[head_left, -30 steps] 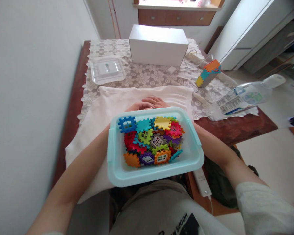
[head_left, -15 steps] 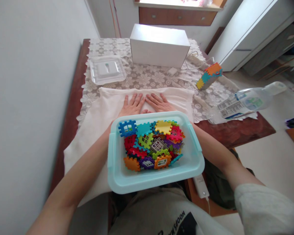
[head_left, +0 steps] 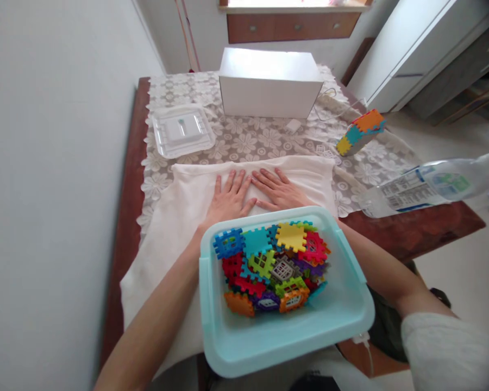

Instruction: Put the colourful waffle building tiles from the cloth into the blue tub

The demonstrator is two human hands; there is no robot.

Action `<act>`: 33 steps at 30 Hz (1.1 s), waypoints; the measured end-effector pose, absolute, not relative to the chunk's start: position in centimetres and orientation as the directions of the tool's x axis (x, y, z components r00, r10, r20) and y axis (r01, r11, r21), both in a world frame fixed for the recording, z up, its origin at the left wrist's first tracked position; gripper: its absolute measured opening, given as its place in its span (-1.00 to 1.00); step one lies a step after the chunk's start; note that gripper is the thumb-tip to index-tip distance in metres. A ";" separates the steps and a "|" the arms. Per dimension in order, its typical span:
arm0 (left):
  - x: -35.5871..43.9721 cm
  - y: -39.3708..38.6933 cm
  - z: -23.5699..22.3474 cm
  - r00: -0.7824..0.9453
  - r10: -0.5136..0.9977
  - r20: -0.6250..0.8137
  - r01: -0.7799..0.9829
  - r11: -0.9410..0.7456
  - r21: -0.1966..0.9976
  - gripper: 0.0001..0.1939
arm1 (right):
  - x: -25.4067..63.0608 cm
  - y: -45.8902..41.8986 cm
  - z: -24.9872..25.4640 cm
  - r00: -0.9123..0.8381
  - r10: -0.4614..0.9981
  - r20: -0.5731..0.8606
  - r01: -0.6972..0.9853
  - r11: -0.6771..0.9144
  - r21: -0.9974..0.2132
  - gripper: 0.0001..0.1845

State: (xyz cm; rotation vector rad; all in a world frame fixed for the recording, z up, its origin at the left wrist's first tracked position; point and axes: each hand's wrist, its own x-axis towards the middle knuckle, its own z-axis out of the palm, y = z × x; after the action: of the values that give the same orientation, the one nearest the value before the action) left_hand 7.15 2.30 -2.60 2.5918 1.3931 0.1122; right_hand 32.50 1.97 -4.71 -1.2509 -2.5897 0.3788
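Observation:
My left hand (head_left: 230, 196) lies flat on a white cloth (head_left: 167, 255), its fingers spread and pointing away from me. Beside it, my right hand (head_left: 277, 190) rests palm down on the same cloth, also open, with the index fingertips and thumbs of both hands close together. Between my forearms and nearer to me is a light blue plastic tub (head_left: 350, 320), overlapping the view of my wrists. Inside it are several colourful interlocking plastic tiles (head_left: 285, 269), some with window cut-outs. What supports the tub is hidden.
A white box (head_left: 269, 98) stands at the back on a lace tablecloth (head_left: 244, 142). A clear plastic tray (head_left: 183, 130) lies at left. To the right are a block built from tiles (head_left: 361, 132) and a clear bottle (head_left: 424, 187). A wall borders the left side.
The view has shifted, so the tub appears lower, larger and further right, and both thumbs now show. Both hands stay flat on the cloth.

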 end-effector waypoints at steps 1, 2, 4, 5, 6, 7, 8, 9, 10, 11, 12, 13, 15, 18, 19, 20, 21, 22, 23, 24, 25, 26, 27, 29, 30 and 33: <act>7.1 2.2 -2.4 0.545 0.838 -0.035 0.824 -0.528 0.207 -0.22 | 32.5 1.9 -4.6 -0.610 0.786 0.100 0.723 0.604 -0.336 -0.11; 7.0 2.1 -2.2 0.545 0.837 -0.043 0.825 -0.526 0.205 -0.23 | 32.5 1.9 -4.4 -0.614 0.783 0.098 0.719 0.607 -0.340 -0.11; 6.9 1.9 -1.9 0.557 0.828 -0.057 0.819 -0.537 0.200 -0.24 | 32.5 1.7 -4.3 -0.616 0.782 0.098 0.717 0.608 -0.341 -0.12; 6.8 1.8 -1.9 0.562 0.825 -0.057 0.816 -0.542 0.202 -0.24 | 32.4 1.7 -4.3 -0.612 0.784 0.101 0.721 0.606 -0.336 -0.11; 6.8 1.7 -1.8 0.567 0.822 -0.056 0.812 -0.546 0.207 -0.23 | 32.3 1.6 -4.3 -0.610 0.785 0.106 0.724 0.606 -0.329 -0.07; 6.7 1.6 -1.8 0.570 0.820 -0.054 0.809 -0.549 0.212 -0.20 | 32.2 1.6 -4.3 -0.610 0.784 0.110 0.725 0.609 -0.322 -0.01; 6.7 1.5 -1.9 0.571 0.820 -0.045 0.807 -0.550 0.217 -0.15 | 32.2 1.5 -4.3 -0.614 0.782 0.111 0.724 0.614 -0.316 0.07; 6.7 1.4 -2.0 0.569 0.822 -0.031 0.806 -0.550 0.220 -0.10 | 32.1 1.5 -4.3 -0.619 0.778 0.110 0.721 0.618 -0.312 0.15; 6.7 1.3 -2.1 0.565 0.825 -0.017 0.807 -0.548 0.222 -0.04 | 32.0 1.5 -4.2 -0.624 0.774 0.106 0.719 0.622 -0.310 0.22; 6.7 1.3 -2.3 0.561 0.828 -0.008 0.809 -0.545 0.222 0.00 | 32.0 1.5 -4.1 -0.628 0.771 0.102 0.717 0.625 -0.310 0.26; 6.8 1.3 -2.5 0.560 0.829 -0.002 0.809 -0.545 0.220 0.03 | 32.1 1.5 -4.1 -0.631 0.769 0.099 0.715 0.627 -0.310 0.27; 6.9 1.4 -2.7 0.559 0.829 0.006 0.809 -0.547 0.217 0.04 | 32.1 1.6 -4.0 -0.635 0.766 0.099 0.712 0.630 -0.310 0.26; 7.0 1.5 -3.0 0.561 0.828 0.014 0.809 -0.552 0.203 0.05 | 32.4 1.7 -4.0 -0.646 0.757 0.104 0.703 0.642 -0.307 0.20; 7.2 1.7 -2.9 0.556 0.831 0.008 0.819 -0.550 0.165 0.04 | 32.6 2.0 -4.3 -0.648 0.751 0.124 0.695 0.650 -0.307 0.11; 7.2 1.7 -2.8 0.553 0.833 0.002 0.823 -0.547 0.155 0.03 | 32.6 2.0 -4.4 -0.642 0.755 0.132 0.697 0.647 -0.311 0.09; 7.3 1.8 -2.7 0.550 0.835 -0.005 0.826 -0.543 0.148 0.02 | 32.6 2.0 -4.5 -0.633 0.761 0.142 0.700 0.641 -0.315 0.07; 7.3 1.8 -2.6 0.547 0.837 -0.010 0.829 -0.540 0.145 0.00 | 32.6 2.0 -4.6 -0.626 0.765 0.151 0.702 0.637 -0.317 0.04; 7.4 1.8 -2.5 0.544 0.839 -0.014 0.831 -0.537 0.146 -0.01 | 32.6 1.9 -4.6 -0.621 0.768 0.158 0.704 0.635 -0.317 0.01; 7.4 1.7 -2.4 0.542 0.840 -0.014 0.832 -0.535 0.148 -0.02 | 32.5 1.8 -4.6 -0.618 0.768 0.167 0.705 0.636 -0.314 -0.03; 7.4 1.7 -2.4 0.543 0.840 -0.008 0.831 -0.535 0.153 -0.03 | 32.5 1.7 -4.6 -0.617 0.767 0.176 0.705 0.639 -0.309 -0.07; 7.3 1.7 -2.5 0.544 0.839 0.002 0.829 -0.537 0.158 -0.03 | 32.5 1.6 -4.6 -0.618 0.764 0.186 0.703 0.643 -0.303 -0.10; 7.3 1.6 -2.5 0.546 0.838 0.014 0.825 -0.540 0.166 -0.04 | 32.6 1.4 -4.6 -0.618 0.761 0.199 0.702 0.648 -0.296 -0.12; 7.2 1.6 -2.6 0.549 0.836 0.026 0.820 -0.544 0.175 -0.05 | 32.6 1.3 -4.6 -0.620 0.756 0.210 0.699 0.654 -0.290 -0.13; 6.9 1.5 -2.6 0.550 0.834 0.051 0.811 -0.547 0.208 -0.07 | 32.7 1.2 -4.5 -0.632 0.741 0.229 0.683 0.672 -0.286 -0.13; 6.8 1.4 -2.5 0.549 0.834 0.059 0.805 -0.546 0.233 -0.09 | 32.8 1.2 -4.4 -0.640 0.732 0.236 0.673 0.681 -0.288 -0.12; 6.3 1.4 -2.0 0.532 0.844 0.065 0.789 -0.522 0.325 -0.23 | 32.7 1.3 -3.9 -0.657 0.713 0.245 0.644 0.700 -0.308 -0.12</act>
State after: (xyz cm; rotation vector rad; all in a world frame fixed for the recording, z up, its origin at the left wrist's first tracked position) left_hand 6.29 1.43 -1.96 2.5163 1.3713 0.3129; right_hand 32.71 1.26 -3.91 -1.0617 -2.5631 0.2757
